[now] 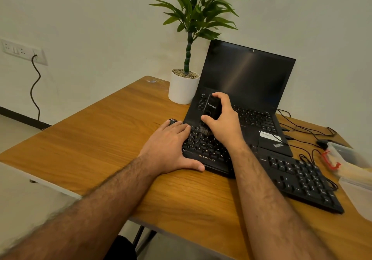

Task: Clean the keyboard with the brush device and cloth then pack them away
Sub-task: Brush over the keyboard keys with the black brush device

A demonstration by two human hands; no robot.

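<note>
The right hand [222,122] curls thumb and fingers around the black block-shaped brush device [211,106], its dark bristles touching the keys of the flat black plastic keyboard [285,171]. The left hand [171,147] lies flat on that keyboard's left end, fingers straight. Behind the keyboard stands an open black laptop [247,82]; a white potted plant [184,86] sits beyond its left end, all on the wooden table [100,139].

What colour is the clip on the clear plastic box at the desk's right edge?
Red; the clip on the clear plastic box shows in the head view.
</note>
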